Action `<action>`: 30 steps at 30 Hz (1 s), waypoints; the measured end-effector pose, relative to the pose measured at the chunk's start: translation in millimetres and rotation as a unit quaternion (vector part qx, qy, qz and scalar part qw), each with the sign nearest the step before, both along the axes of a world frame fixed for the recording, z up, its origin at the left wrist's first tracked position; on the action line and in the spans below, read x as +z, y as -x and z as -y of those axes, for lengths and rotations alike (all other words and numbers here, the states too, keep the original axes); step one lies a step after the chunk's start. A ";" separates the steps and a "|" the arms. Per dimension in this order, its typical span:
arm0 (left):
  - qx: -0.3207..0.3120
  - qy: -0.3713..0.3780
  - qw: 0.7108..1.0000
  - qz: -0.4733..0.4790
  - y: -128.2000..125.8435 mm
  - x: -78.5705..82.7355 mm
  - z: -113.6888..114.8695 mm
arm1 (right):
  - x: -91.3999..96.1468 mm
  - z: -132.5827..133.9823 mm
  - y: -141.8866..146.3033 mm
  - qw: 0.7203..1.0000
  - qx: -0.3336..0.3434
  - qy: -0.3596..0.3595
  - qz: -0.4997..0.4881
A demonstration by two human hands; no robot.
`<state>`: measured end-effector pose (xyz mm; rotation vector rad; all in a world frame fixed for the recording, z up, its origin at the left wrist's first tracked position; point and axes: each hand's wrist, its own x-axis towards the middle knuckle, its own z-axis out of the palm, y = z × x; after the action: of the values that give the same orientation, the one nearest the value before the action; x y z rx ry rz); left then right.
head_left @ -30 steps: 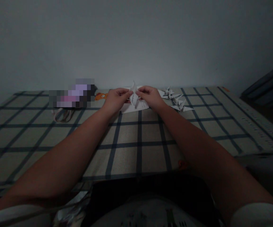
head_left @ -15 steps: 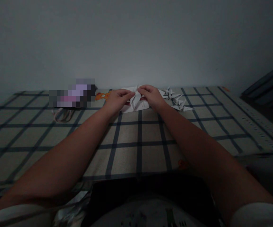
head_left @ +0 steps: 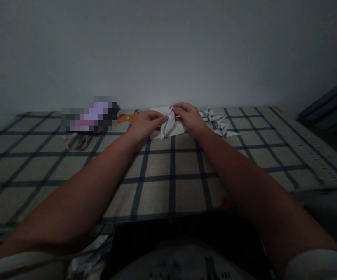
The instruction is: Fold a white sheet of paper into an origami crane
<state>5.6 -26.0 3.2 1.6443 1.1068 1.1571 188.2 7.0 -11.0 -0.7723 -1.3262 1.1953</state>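
Note:
Between my hands is a piece of folded white paper (head_left: pixel 167 124), narrow and pointed, held tilted above the table. My left hand (head_left: pixel 147 123) pinches its left side with thumb and fingers. At its upper tip, my right hand (head_left: pixel 187 116) has thumb and forefinger closed on the paper. Flat white paper sheets (head_left: pixel 156 134) lie beneath and behind it. Right of my right hand rest several folded paper cranes (head_left: pixel 221 126), their pointed wings and tails sticking out.
A checked cloth (head_left: pixel 156 163) with bear prints covers the table, which meets a pale wall (head_left: pixel 168 50). At the left lies a blurred-out purple and black object (head_left: pixel 94 116) with a looped strap (head_left: pixel 79 142). Dark slats (head_left: pixel 331 101) stand at the far right.
My right fingers have shifted slightly up to the tip of the folded paper. The paper now leans more to the right, while my left hand has barely moved.

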 end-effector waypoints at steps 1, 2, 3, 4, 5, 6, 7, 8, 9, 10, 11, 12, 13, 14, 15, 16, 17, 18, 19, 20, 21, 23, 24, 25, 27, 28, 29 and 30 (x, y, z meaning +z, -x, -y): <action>-0.001 -0.001 1.000 -0.005 0.2 -0.1 -0.5 | -0.2 0.1 0.4 1.000 -0.001 -0.002 -0.003; -0.001 -0.002 1.000 -0.010 0.3 -0.3 -1.1 | -0.2 0.2 0.8 1.000 -0.003 -0.003 -0.003; 0.001 -0.004 1.000 -0.013 0.3 -0.4 -1.7 | 0.0 0.4 1.0 1.000 -0.005 -0.001 0.001; 0.005 -0.005 1.000 -0.013 0.3 -0.6 -2.3 | 0.4 0.5 1.0 1.000 -0.008 0.003 0.005; 0.010 -0.005 1.000 -0.012 0.1 -0.6 -2.7 | 0.9 0.7 0.8 1.000 -0.010 0.007 0.009; 0.016 -0.005 1.000 -0.010 -0.1 -0.7 -3.0 | 1.3 0.8 0.5 1.000 -0.010 0.011 0.011; 0.023 -0.005 1.000 -0.009 -0.4 -0.7 -3.1 | 1.7 0.7 0.0 1.000 -0.008 0.015 0.013; 0.028 -0.005 1.000 -0.010 -0.7 -0.6 -3.1 | 1.8 0.5 -0.4 1.000 -0.004 0.017 0.014; 0.030 -0.006 0.999 -0.012 -1.0 -0.7 -3.0 | 1.6 0.2 -0.8 1.000 -0.001 0.018 0.018; 0.031 -0.009 0.999 -0.014 -1.2 -0.8 -2.8 | 1.1 -0.4 -1.1 1.000 0.002 0.018 0.023; 0.029 -0.013 0.999 -0.018 -1.3 -1.1 -2.6 | 0.4 -1.0 -1.4 0.999 0.002 0.016 0.028; 0.027 -0.017 0.999 -0.023 -1.3 -1.5 -2.4 | -0.4 -1.6 -1.5 0.999 -0.001 0.011 0.032; 0.024 -0.022 0.999 -0.027 -1.3 -2.0 -2.1 | -1.3 -2.3 -1.6 0.999 -0.007 0.006 0.035; 0.022 -0.024 0.999 -0.032 -1.2 -2.7 -1.9 | -2.2 -2.9 -1.8 0.999 -0.014 0.000 0.039; 0.021 -0.023 0.999 -0.036 -1.2 -3.5 -1.7 | -2.9 -3.3 -1.9 0.999 -0.022 -0.006 0.041; 0.019 -0.020 0.999 -0.040 -1.2 -4.3 -1.5 | -3.4 -3.6 -2.2 0.999 -0.027 -0.012 0.043; 0.015 -0.016 0.999 -0.042 -1.2 -5.1 -1.3 | -3.6 -3.8 -2.4 0.998 -0.031 -0.016 0.045; 0.012 -0.012 0.999 -0.041 -1.4 -5.6 -1.2 | -3.5 -3.8 -2.6 0.998 -0.033 -0.017 0.046; 0.010 -0.009 0.999 -0.038 -1.7 -5.9 -1.1 | -3.2 -3.6 -2.8 0.998 -0.032 -0.014 0.045; 0.008 -0.007 0.999 -0.033 -2.1 -5.9 -1.0 | -2.7 -3.4 -2.9 0.999 -0.028 -0.008 0.043; 0.009 -0.006 1.000 -0.026 -2.5 -5.6 -1.0 | -2.1 -3.0 -3.0 0.999 -0.022 0.000 0.040; 0.020 -0.004 1.000 -0.009 -3.4 -4.1 -1.0 | -0.8 -2.1 -3.1 0.999 -0.004 0.018 0.027; 0.028 -0.004 1.000 0.001 -3.7 -3.3 -1.0 | -0.3 -1.7 -3.2 0.999 0.006 0.026 0.020; 0.034 -0.003 0.999 0.008 -4.0 -2.5 -1.0 | -0.2 -1.5 -3.3 0.999 0.014 0.029 0.012; 0.041 -0.002 0.999 0.014 -4.2 -1.7 -0.9 | -0.9 -1.8 -3.5 0.999 0.022 0.029 -0.001; 0.040 -0.002 0.999 0.011 -4.1 -1.8 -0.8 | -1.7 -2.3 -3.6 0.999 0.023 0.026 -0.004; 0.037 -0.003 0.999 0.005 -4.0 -2.2 -0.8 | -2.7 -3.1 -3.7 1.000 0.020 0.022 -0.004; 0.035 -0.005 0.999 -0.001 -3.7 -2.8 -0.9 | -3.6 -4.0 -3.7 1.000 0.016 0.019 -0.003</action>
<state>9.3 -25.1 0.4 1.6251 1.1700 1.2073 192.0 11.0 -14.6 -0.7770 -1.3187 1.2494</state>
